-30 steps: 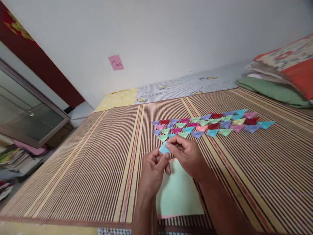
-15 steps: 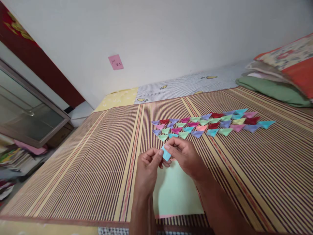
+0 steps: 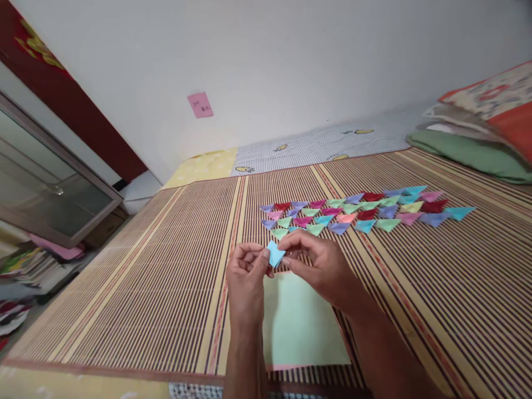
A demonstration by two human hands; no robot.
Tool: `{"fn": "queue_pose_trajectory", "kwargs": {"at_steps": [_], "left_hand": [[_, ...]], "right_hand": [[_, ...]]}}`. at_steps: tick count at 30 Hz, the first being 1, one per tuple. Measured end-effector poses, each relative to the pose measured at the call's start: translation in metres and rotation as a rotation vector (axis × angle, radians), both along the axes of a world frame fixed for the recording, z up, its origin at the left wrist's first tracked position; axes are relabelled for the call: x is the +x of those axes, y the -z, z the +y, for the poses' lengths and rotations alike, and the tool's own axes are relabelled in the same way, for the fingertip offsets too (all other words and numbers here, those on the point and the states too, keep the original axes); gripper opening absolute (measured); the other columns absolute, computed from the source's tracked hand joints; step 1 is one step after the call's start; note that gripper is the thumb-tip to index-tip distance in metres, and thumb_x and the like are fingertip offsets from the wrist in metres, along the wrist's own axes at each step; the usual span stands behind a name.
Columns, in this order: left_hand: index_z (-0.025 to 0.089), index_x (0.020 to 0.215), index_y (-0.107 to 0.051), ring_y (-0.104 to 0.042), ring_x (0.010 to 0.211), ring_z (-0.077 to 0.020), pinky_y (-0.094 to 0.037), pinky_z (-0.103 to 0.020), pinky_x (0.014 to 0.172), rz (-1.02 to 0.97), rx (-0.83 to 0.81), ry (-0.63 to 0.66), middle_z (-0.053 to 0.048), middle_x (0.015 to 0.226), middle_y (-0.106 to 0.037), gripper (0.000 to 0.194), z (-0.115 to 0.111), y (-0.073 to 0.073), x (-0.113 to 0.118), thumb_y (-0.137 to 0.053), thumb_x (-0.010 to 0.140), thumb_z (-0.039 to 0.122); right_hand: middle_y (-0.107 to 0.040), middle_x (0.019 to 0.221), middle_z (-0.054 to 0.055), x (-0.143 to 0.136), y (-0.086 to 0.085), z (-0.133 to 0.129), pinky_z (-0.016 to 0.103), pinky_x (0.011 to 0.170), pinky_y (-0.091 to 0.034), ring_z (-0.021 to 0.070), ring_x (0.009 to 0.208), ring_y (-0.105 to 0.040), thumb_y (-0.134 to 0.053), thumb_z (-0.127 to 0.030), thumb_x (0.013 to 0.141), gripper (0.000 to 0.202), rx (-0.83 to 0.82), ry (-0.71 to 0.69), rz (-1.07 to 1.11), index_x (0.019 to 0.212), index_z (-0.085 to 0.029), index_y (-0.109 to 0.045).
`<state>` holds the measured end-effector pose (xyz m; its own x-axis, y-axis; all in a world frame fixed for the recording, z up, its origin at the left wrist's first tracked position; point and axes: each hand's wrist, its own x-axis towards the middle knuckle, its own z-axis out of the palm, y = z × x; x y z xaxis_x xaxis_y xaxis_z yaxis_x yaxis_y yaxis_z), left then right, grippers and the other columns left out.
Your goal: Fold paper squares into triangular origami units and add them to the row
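A small folded piece of light blue paper (image 3: 275,255) is pinched between my two hands, over a striped mat. My left hand (image 3: 248,271) grips its left edge with thumb and fingers. On its right side, my right hand (image 3: 318,263) has thumb and fingertips closed at the edge. Under my hands lies a pale green sheet of paper (image 3: 305,327), with a bit of pink showing along its lower edge. Just beyond my fingers, several rows of small folded paper triangles (image 3: 347,218) in many colours rest on the mat.
The striped mat (image 3: 137,288) covers the bed. Folded bedding and a patterned pillow (image 3: 494,97) are piled at the far right. A pink note (image 3: 200,105) is stuck on the white wall (image 3: 311,55). At left stands a glass-fronted cabinet (image 3: 50,177) near stacked books (image 3: 31,266).
The blue paper has turned a little and shifted left. My right thumb has slid off its face to the right edge. The view has shifted slightly.
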<state>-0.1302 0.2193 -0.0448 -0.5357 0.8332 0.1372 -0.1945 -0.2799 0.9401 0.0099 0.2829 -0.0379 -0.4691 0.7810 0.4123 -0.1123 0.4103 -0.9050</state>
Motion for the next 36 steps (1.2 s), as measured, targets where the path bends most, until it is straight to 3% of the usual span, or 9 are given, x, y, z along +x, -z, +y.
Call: {"fn": "queue_pose_trajectory", "kwargs": {"at_steps": [8,14,18,27,36], "left_hand": [[0.017,0.082,-0.074,-0.061,0.059,-0.0085,-0.050,-0.018,0.060,0.068,0.010,0.028,0.001,0.067,-0.068,0.012,-0.003,-0.002,0.000,-0.080,0.083,0.027],[0.021,0.102,-0.081,-0.072,0.078,-0.0149,-0.058,-0.026,0.077,0.050,0.005,0.196,-0.007,0.092,-0.079,0.020,-0.006,-0.001,-0.009,-0.080,0.083,0.026],[0.021,0.104,-0.081,-0.074,0.085,-0.0166,-0.058,-0.027,0.083,0.033,0.005,0.219,-0.008,0.098,-0.081,0.023,-0.007,-0.002,-0.012,-0.082,0.081,0.024],[0.022,0.097,-0.079,-0.073,0.080,-0.0167,-0.059,-0.028,0.076,0.083,0.017,0.202,-0.005,0.087,-0.079,0.013,-0.009,-0.002,-0.011,-0.078,0.086,0.029],[0.018,0.085,-0.078,-0.063,0.066,-0.0122,-0.052,-0.021,0.061,0.218,0.019,0.046,-0.003,0.074,-0.073,0.014,-0.010,-0.007,-0.005,-0.078,0.084,0.032]], "right_hand": [[-0.073,0.096,0.001,-0.001,0.000,-0.002,0.030,0.080,-0.056,0.0169,0.089,-0.069,-0.063,-0.004,0.081,0.026,0.071,0.013,0.036,0.096,-0.021,-0.074],[-0.074,0.096,0.002,0.001,0.003,0.002,0.031,0.081,-0.057,0.0181,0.091,-0.070,-0.074,-0.011,0.080,0.019,0.026,0.030,0.073,0.096,-0.022,-0.075],[-0.074,0.095,0.002,0.001,0.002,0.002,0.031,0.082,-0.057,0.0181,0.090,-0.070,-0.077,-0.016,0.081,0.017,0.004,0.020,0.081,0.097,-0.022,-0.075],[-0.074,0.093,0.002,0.001,-0.003,-0.001,0.031,0.080,-0.056,0.0178,0.089,-0.069,-0.079,-0.018,0.081,0.013,0.027,0.023,0.088,0.093,-0.021,-0.075],[-0.067,0.086,0.001,-0.003,-0.001,-0.003,0.034,0.079,-0.051,0.0179,0.086,-0.065,-0.070,-0.016,0.091,0.010,0.061,-0.002,0.125,0.083,-0.021,-0.071]]}}
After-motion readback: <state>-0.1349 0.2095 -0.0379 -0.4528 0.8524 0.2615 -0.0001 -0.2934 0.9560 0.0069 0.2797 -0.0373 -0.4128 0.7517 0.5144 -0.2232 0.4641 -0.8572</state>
